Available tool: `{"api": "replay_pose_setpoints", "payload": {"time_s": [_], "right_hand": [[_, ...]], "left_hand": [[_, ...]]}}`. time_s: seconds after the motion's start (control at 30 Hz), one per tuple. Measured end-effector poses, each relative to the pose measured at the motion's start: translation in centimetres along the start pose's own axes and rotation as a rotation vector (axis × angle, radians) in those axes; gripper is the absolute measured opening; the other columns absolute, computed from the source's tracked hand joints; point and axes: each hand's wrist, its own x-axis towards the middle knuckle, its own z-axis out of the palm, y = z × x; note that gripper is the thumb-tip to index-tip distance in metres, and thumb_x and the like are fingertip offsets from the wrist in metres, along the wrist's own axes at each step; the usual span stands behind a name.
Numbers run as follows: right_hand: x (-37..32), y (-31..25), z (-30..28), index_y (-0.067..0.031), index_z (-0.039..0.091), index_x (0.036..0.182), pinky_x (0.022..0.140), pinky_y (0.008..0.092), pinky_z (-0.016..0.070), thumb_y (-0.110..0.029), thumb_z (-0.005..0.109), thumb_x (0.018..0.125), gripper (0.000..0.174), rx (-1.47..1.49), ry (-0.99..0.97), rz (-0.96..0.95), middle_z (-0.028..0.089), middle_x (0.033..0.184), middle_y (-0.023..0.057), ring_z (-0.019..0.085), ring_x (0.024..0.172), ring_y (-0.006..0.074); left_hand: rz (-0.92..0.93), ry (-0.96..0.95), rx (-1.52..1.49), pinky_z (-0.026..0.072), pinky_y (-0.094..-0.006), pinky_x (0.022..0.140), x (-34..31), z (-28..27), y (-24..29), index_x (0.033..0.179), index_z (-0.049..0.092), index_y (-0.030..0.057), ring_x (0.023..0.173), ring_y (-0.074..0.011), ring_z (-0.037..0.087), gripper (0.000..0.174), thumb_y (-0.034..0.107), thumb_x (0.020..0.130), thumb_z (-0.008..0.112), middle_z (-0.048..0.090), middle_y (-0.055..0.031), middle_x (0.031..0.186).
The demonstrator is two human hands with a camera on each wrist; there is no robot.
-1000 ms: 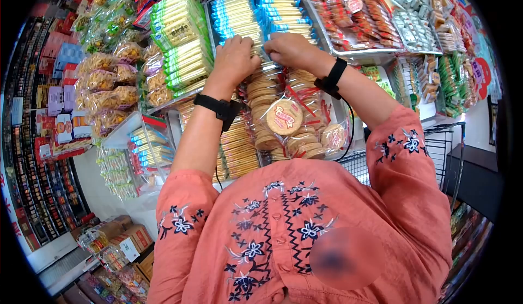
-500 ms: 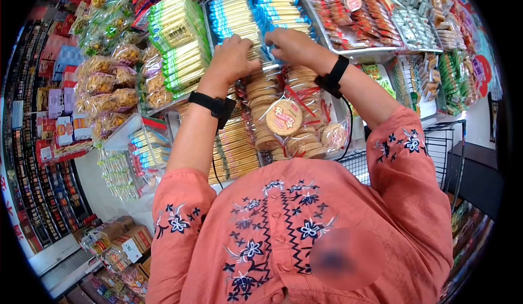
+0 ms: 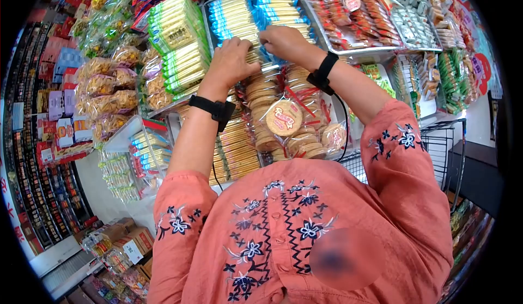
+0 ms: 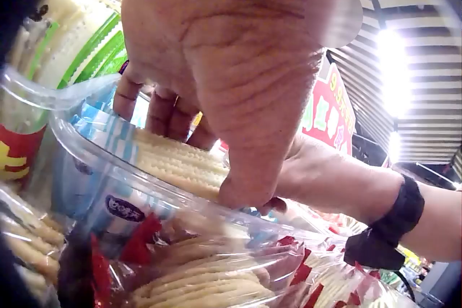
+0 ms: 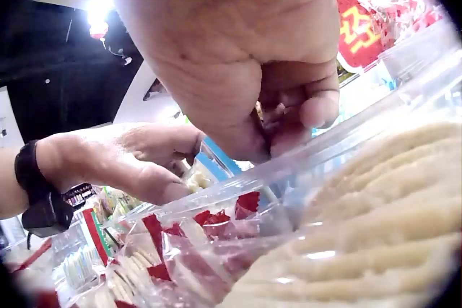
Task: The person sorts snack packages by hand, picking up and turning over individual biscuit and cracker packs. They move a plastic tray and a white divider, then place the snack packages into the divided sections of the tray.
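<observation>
Long cracker packets (image 3: 231,18) in blue and cream wrappers stand in two rows in a clear tray (image 3: 311,11). My left hand (image 3: 231,61) is over the near end of the left row. In the left wrist view its fingers reach behind a stack of crackers (image 4: 180,160), with the thumb on the near side. My right hand (image 3: 289,45) is at the middle of the tray, over the blue wrapper ends. Its fingers are curled, thumb and fingertips close together at a packet, partly hidden behind the tray rim in the right wrist view.
Bagged round biscuits (image 3: 264,99) with a round label (image 3: 284,117) lie just in front of the tray. Green-wrapped crackers (image 3: 182,42) stand to the left, red-wrapped snacks (image 3: 354,18) to the right. A wire cart (image 3: 436,157) is at the lower right.
My right hand has loosened, then shifted left along the blue wrapper ends with its fingers curling again. The left hand has spread its thumb a little and stays over the left row.
</observation>
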Motion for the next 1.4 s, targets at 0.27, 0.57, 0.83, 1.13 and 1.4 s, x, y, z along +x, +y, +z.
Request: {"api": "replay_pose_setpoints", "payload": {"time_s": [0.27, 0.57, 0.83, 1.13, 1.4], "right_hand": [[0.9, -0.9, -1.4, -0.0061, 0.069, 0.093, 0.072, 0.0471, 0.0509, -0.017, 0.065, 0.086, 0.013, 0.209, 0.028, -0.047, 0.069, 0.087, 0.0167, 0.066, 0.083, 0.0379], [-0.8, -0.9, -3.4, -0.0093, 0.077, 0.095, 0.077, 0.0462, 0.0543, -0.016, 0.068, 0.081, 0.018, 0.006, -0.423, -0.013, 0.074, 0.092, 0.0144, 0.070, 0.087, 0.0356], [-0.3, -0.2, -2.8, -0.0099, 0.077, 0.094, 0.075, 0.0460, 0.0547, -0.015, 0.069, 0.079, 0.018, -0.004, -0.474, -0.082, 0.073, 0.089, 0.0145, 0.070, 0.085, 0.0363], [-0.1, -0.8, -3.0, -0.0049, 0.072, 0.087, 0.073, 0.0481, 0.0532, -0.018, 0.067, 0.078, 0.017, 0.095, -0.474, 0.034, 0.071, 0.085, 0.0188, 0.068, 0.083, 0.0399], [-0.2, -1.5, -1.9, -0.0011, 0.068, 0.086, 0.073, 0.0509, 0.0518, -0.020, 0.065, 0.079, 0.020, 0.172, -0.318, 0.043, 0.068, 0.083, 0.0247, 0.067, 0.083, 0.0440]], "left_hand": [[0.010, 0.039, 0.040, 0.0479, -0.0479, 0.090, -0.5, 0.2, -0.3, 0.113, 0.066, 0.0052, 0.107, -0.0380, 0.059, 0.049, 0.033, 0.075, 0.078, 0.063, -0.0186, 0.108], [0.063, 0.062, 0.076, 0.0508, -0.0496, 0.084, -0.1, 0.4, -0.6, 0.107, 0.065, 0.0043, 0.102, -0.0378, 0.063, 0.045, 0.034, 0.075, 0.078, 0.065, -0.0176, 0.104], [0.066, 0.065, 0.071, 0.0509, -0.0500, 0.083, -0.2, 0.4, -0.6, 0.106, 0.064, 0.0054, 0.101, -0.0391, 0.063, 0.044, 0.033, 0.074, 0.076, 0.065, -0.0182, 0.103], [0.056, 0.087, 0.039, 0.0509, -0.0501, 0.084, -0.2, 0.2, -0.5, 0.105, 0.064, 0.0040, 0.100, -0.0399, 0.062, 0.045, 0.033, 0.073, 0.076, 0.065, -0.0190, 0.102], [0.018, 0.048, -0.004, 0.0498, -0.0495, 0.092, -0.4, -0.3, -0.5, 0.120, 0.060, 0.0047, 0.107, -0.0406, 0.061, 0.058, 0.037, 0.074, 0.077, 0.065, -0.0218, 0.111]]}}
